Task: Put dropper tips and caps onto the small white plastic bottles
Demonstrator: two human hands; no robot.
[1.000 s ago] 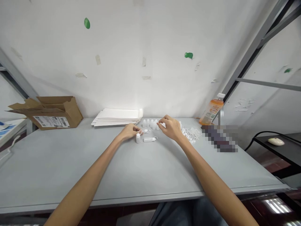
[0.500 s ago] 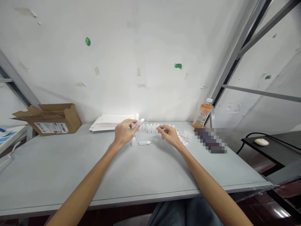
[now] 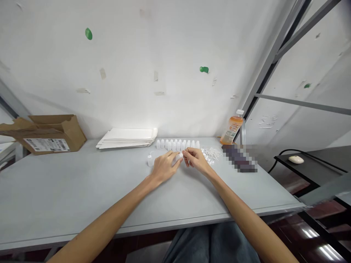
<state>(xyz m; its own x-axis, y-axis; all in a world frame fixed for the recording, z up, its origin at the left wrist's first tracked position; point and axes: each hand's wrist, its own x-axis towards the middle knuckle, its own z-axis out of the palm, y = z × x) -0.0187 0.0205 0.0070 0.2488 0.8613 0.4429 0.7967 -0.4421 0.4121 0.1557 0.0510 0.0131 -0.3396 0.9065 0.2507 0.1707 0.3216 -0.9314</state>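
Blue denim covered the legs (image 3: pixel 208 244) at the near edge of the grey worktop (image 3: pixel 175 204). Both bare forearms reached forward across it. The left hand (image 3: pixel 165 166) was closed on a small white bottle (image 3: pixel 179 156), held tilted near the middle of the worktop. Fingertips of the right hand (image 3: pixel 195 159) were drawn together at the bottle's right end; whether they were clamped on it or merely touching could not be told. A second bottle, the upright one (image 3: pixel 150 160), stood just left of the left hand. Beyond the right hand lay a heap of white parts (image 3: pixel 213 154), and to its right a dark item (image 3: pixel 240 159), blurred past identification. Further right, a pale mouse (image 3: pixel 296 159) rested on a black shelf (image 3: pixel 323 162). Behind the hands, a group of bottles (image 3: pixel 174 146) stood upright, close together. At the back were a white stack (image 3: pixel 127 138), an open brown carton (image 3: pixel 72 133) to its left, and an orange drink (image 3: pixel 232 127) at the right, tilted. The white wall (image 3: pixel 123 54) bore green patches (image 3: pixel 88 33) and tape remnants (image 3: pixel 102 73).
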